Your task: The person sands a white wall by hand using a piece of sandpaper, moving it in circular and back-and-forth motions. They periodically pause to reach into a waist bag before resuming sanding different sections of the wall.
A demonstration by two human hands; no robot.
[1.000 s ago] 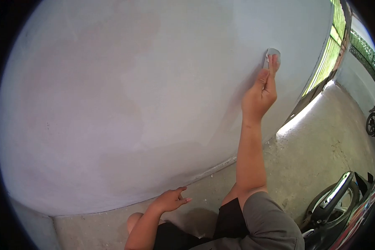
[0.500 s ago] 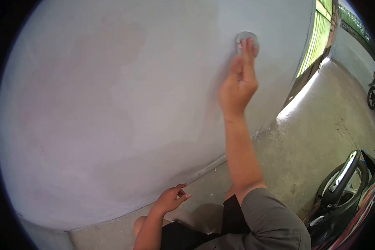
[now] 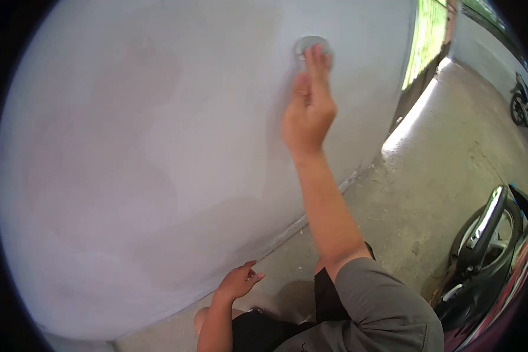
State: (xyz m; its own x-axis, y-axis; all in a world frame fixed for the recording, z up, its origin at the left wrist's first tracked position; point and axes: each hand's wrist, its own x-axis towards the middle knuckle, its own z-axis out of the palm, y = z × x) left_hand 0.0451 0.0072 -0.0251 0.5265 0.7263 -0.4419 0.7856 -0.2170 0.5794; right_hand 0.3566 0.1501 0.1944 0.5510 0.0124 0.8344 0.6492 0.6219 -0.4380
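My right hand is raised high on a pale grey wall. Its fingers lie over a rounded grey pad, pressing it to the wall surface; much of the pad is hidden behind the fingers. Low down, near the foot of the wall, my left hand hovers above my bent leg. Its fingers are loosely stretched and apart, with nothing in them.
A motorcycle stands on the concrete floor at my right. Farther back is another motorcycle. Beyond the wall's right edge is a bright slatted gate. Darker patches mark the wall.
My right hand has slid the pad a little to the left across the wall. The view has turned slightly right. My left hand stays about where it was.
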